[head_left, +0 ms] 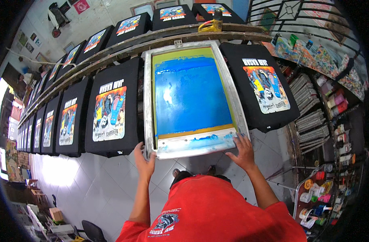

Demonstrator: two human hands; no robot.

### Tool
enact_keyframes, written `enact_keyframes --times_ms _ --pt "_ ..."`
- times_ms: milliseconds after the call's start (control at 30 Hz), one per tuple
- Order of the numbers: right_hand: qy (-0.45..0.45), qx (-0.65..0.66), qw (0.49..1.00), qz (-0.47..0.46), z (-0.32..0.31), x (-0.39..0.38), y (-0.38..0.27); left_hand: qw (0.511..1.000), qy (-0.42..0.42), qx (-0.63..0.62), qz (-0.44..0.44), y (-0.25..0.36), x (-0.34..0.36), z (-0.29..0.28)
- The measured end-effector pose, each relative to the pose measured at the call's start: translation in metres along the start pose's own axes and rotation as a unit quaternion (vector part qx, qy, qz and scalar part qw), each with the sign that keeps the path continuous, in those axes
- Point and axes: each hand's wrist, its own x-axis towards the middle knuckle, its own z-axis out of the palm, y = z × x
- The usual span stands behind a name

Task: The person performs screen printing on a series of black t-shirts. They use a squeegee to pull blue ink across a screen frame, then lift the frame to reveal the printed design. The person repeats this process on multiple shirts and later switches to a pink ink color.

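Note:
A silk-screen frame lies over the printing board in front of me, its pale rails worn. Blue ink covers most of its mesh, with a thicker ridge along the far end. The white near border carries blue smears. At the frame's near left corner is my left hand, thumb and fingers apart. My right hand has its fingers spread on the near right corner, thumb by the near edge. Whatever garment lies beneath the screen is hidden.
Black printed T-shirts on boards flank the screen: one at left, one at right, with several more beyond. A yellow heat gun rests on the wooden rail. Ink containers crowd a stand at lower right.

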Motion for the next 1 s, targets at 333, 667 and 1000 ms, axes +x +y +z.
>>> enact_keyframes --times_ms 333,667,1000 --pt "-0.076 -0.023 0.989 -0.126 -0.015 0.038 0.018 0.926 -0.244 0.153 0.245 0.026 0.024 0.006" --pt "-0.121 -0.024 0.99 -0.062 -0.026 0.119 0.027 0.91 -0.317 0.176 0.2 0.041 0.107 0.02" --pt "-0.038 -0.053 0.995 -0.069 -0.011 0.403 0.083 0.92 -0.208 0.195 0.27 0.051 0.384 0.108"
